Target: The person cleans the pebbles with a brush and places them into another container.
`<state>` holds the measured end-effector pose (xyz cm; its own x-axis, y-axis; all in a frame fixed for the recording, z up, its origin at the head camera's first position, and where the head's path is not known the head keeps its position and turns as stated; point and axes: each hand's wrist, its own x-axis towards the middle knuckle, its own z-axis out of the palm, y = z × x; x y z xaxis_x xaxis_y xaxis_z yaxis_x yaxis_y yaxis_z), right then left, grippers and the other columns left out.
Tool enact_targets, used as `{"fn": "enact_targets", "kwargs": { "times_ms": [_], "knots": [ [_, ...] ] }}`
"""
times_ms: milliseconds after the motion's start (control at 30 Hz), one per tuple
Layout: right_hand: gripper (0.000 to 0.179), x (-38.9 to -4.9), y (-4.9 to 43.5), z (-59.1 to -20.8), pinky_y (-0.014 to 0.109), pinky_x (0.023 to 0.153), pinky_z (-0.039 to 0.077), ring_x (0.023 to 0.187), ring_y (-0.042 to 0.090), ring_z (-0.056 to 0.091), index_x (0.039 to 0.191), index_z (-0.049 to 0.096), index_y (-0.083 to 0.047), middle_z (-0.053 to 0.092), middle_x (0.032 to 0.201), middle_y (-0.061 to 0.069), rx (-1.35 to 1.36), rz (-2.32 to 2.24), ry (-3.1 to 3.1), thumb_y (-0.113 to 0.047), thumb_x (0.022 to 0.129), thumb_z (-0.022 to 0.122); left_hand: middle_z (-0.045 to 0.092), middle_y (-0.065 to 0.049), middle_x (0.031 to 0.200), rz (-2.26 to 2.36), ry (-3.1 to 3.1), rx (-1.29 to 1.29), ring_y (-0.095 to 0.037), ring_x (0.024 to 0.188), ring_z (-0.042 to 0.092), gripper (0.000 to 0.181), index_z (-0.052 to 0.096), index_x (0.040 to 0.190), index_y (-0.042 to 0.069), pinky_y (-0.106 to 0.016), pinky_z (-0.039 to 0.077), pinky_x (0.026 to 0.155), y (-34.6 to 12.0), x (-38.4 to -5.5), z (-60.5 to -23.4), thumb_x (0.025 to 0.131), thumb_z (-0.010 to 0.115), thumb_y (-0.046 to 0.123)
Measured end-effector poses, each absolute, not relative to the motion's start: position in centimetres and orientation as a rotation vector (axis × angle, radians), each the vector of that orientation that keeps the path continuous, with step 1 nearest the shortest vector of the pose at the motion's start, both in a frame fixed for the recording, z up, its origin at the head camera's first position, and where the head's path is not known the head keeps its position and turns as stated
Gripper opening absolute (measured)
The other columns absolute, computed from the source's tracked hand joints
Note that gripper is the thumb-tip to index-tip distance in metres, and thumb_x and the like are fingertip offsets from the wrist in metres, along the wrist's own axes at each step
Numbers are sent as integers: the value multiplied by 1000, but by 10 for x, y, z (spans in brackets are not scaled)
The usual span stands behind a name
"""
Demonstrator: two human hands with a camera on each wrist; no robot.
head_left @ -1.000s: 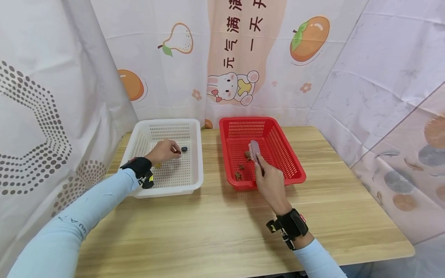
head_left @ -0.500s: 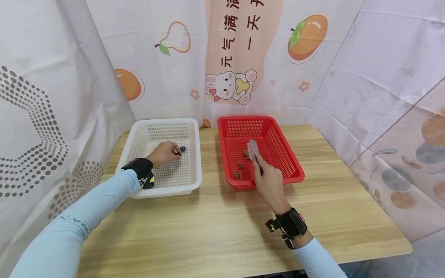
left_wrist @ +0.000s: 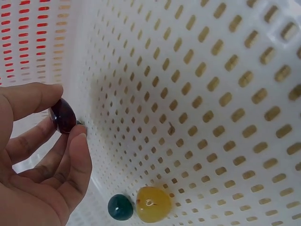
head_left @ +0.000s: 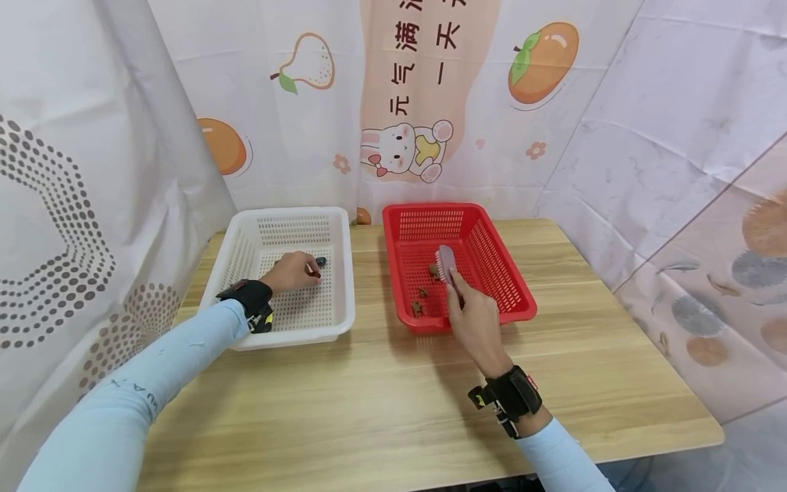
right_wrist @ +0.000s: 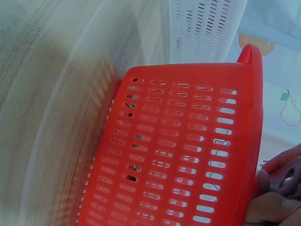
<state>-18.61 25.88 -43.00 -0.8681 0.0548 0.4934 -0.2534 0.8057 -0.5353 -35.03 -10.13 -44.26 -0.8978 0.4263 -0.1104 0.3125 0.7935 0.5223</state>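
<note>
Over the white basket, my left hand pinches a glossy dark red stone between thumb and fingertips. A dark round stone lies just beyond those fingers. In the left wrist view, a dark green stone and a yellow stone sit side by side on the basket floor. My right hand grips the handle of a mauve brush above the near side of the red basket. The right wrist view shows mostly that basket's outer wall, with the brush partly cut off.
Several small brown pieces lie inside the red basket, by the brush. Both baskets stand towards the back of a wooden table, a gap between them. A printed curtain hangs behind and along both sides.
The head view has shifted slightly, so the scene sits a little further left and higher. Both hands keep nearly the same place over their baskets, still holding the stone and the brush.
</note>
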Motion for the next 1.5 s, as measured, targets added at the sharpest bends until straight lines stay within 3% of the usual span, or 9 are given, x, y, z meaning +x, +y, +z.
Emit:
{"fn": "enact_targets", "kwargs": {
  "times_ms": [500,1500],
  "knots": [
    [39,-187,258,-427,25,45,26,47,10,32,140,61,1,35,57,-4,142,830,-2499,-12,103,62,70,-11,94,666,2760,724,-26,85,65,15,73,98,1,-42,52,76,-103,-355,-453,88,80,10],
    [39,-184,258,-429,25,44,27,46,10,33,140,61,-2,37,55,-3,105,826,-2531,-14,103,63,70,-9,92,648,2738,670,-23,83,65,13,73,95,2,-40,52,76,-102,-354,-461,88,81,9]
  ]
}}
